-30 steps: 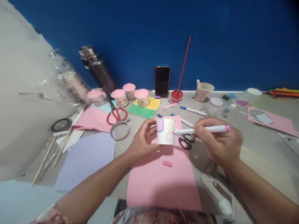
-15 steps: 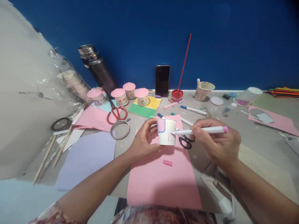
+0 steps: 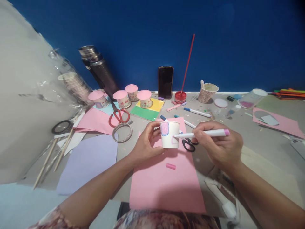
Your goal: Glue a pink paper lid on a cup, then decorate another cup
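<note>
My left hand point(image 3: 148, 141) grips a white paper cup point(image 3: 169, 142) by its left side, holding it upright over a pink paper sheet point(image 3: 164, 190). On the cup is a pink patch outlined in blue, and to its right a thin pink outline. In my right hand point(image 3: 218, 143) is a white marker with a pink end point(image 3: 207, 133), its tip at the cup's pink outline. A pink marker cap point(image 3: 171, 166) lies on the pink sheet. Behind the cup, partly hidden, are black-handled scissors point(image 3: 188, 146) and several markers.
Several small cups with pink paper roofs point(image 3: 144, 94) stand at the back left, near red-handled scissors point(image 3: 119, 117) and a tape roll point(image 3: 122, 132). A thermos point(image 3: 100, 70) and a phone point(image 3: 165, 82) lean on the blue wall. Lilac paper point(image 3: 88, 165) lies left.
My right hand and the marker have shifted very slightly left, with the tip still at the pink outline. The cup stays in my left hand, almost unmoved.
</note>
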Action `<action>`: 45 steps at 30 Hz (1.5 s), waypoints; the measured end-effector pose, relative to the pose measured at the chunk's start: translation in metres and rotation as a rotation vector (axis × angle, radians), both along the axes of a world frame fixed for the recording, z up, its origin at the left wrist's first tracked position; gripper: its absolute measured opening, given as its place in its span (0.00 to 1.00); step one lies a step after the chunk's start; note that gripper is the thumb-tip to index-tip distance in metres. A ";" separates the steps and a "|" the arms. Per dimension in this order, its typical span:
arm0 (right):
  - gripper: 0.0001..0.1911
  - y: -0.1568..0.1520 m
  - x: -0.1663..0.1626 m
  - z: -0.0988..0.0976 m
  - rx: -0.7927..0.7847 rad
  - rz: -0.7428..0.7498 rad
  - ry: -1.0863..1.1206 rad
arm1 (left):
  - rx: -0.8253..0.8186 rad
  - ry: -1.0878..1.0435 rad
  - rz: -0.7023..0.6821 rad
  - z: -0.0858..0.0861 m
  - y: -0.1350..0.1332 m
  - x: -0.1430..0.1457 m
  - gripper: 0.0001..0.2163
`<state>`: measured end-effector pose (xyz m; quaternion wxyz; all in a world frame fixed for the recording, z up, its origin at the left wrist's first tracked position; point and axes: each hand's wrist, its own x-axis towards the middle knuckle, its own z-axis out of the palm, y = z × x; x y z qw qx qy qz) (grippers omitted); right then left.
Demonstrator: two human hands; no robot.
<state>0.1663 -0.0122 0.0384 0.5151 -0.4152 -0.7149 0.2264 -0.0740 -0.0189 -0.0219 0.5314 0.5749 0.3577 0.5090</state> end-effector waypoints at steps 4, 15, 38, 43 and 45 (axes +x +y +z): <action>0.09 -0.001 0.001 0.001 -0.016 -0.013 0.021 | -0.012 0.000 -0.001 0.000 -0.001 0.000 0.33; 0.08 -0.001 -0.001 0.001 0.000 -0.009 0.032 | -0.009 -0.022 -0.003 -0.002 0.000 0.000 0.33; 0.09 -0.003 0.000 0.003 -0.019 -0.036 0.026 | -0.030 0.001 0.008 0.000 -0.001 0.000 0.33; 0.08 -0.002 -0.001 0.002 0.005 -0.028 0.008 | -0.010 -0.004 0.000 -0.001 -0.001 0.000 0.33; 0.08 -0.002 -0.001 0.002 -0.002 -0.033 0.003 | 0.006 0.006 -0.001 -0.002 -0.001 0.000 0.33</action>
